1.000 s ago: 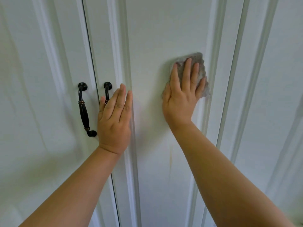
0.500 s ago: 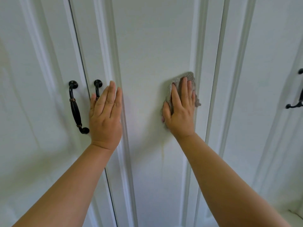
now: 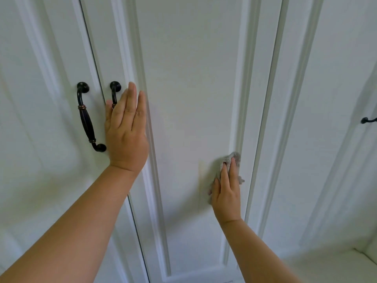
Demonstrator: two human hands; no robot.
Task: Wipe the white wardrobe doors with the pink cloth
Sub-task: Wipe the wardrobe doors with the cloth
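White wardrobe doors (image 3: 189,99) filled the view; right hand (image 3: 226,193) pressed the cloth (image 3: 225,160) flat-fingered, left hand (image 3: 126,129) rested flat, holding nothing.

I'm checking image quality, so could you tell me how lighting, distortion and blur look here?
Head view: soft, even light with no glare; door edges splay outward from wide-angle distortion; the cloth under the right hand looks slightly blurred; the left hand is sharp.

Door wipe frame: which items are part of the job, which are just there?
In the job:
- pink cloth, pressed to the panel under the right hand
- middle wardrobe door, being wiped
- left hand, flat on that door's frame

Just there:
- left door's dark handle
- second handle, partly behind the left hand
- far-right handle
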